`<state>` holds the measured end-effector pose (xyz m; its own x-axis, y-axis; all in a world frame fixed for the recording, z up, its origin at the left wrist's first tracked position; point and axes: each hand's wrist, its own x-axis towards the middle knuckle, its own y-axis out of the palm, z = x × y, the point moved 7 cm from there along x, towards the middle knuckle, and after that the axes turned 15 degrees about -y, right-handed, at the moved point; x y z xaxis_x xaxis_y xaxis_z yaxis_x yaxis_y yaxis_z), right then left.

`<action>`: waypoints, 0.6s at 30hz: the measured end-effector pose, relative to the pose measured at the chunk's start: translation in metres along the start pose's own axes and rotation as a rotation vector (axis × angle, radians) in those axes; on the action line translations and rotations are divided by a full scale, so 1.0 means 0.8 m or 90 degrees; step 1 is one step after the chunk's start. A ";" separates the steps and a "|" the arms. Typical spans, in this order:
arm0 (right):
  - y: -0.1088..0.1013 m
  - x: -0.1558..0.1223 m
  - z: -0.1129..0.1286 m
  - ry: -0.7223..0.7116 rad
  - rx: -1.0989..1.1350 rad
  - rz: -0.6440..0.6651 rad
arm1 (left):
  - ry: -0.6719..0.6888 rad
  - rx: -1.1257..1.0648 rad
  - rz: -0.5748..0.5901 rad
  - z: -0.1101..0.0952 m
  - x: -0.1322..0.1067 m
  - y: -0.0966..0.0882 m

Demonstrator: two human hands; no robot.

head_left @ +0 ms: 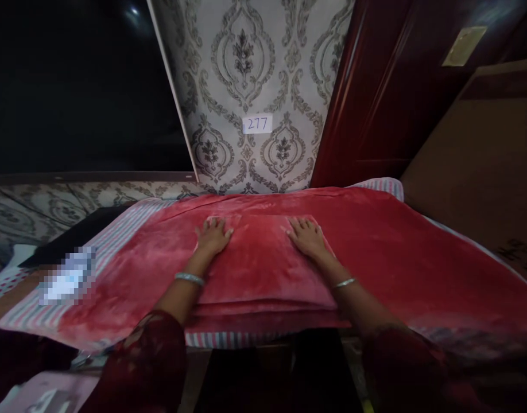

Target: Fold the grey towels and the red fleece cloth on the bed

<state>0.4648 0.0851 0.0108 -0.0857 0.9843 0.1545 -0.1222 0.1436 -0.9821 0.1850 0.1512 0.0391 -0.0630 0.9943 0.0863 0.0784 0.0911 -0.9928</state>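
Observation:
A folded red plush cloth (259, 264) lies in the middle of a larger red spread (375, 252) of similar plush. My left hand (214, 234) rests flat near the far left corner of the folded cloth, fingers spread. On its far right corner lies my right hand (307, 234), also palm down with the fingers apart. Neither hand grasps anything. Layers of the fold show along the near edge. Beneath the red spread, a striped cloth (130, 232) sticks out at the left and along the front.
A large dark screen (82, 86) stands at the back left. To the right are a dark red wooden panel (375, 86) and a big cardboard box (483, 172). A paper label reading 277 (257, 123) is on the patterned wall. A blurred-out pale object (69, 278) lies at the left.

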 end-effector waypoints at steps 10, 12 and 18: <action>0.053 -0.148 -0.018 -0.088 0.041 -0.087 | 0.149 0.003 -0.032 0.046 -0.101 0.053; 0.058 -0.148 -0.020 -0.101 0.054 -0.106 | 0.154 0.002 -0.029 0.047 -0.097 0.058; 0.059 -0.141 -0.020 -0.129 0.091 -0.152 | 0.159 -0.029 -0.027 0.047 -0.090 0.056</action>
<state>0.4849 -0.0171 -0.0543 -0.2306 0.8825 0.4098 -0.2978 0.3370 -0.8932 0.1559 0.0817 -0.0149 0.1797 0.9719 0.1519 0.1254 0.1305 -0.9835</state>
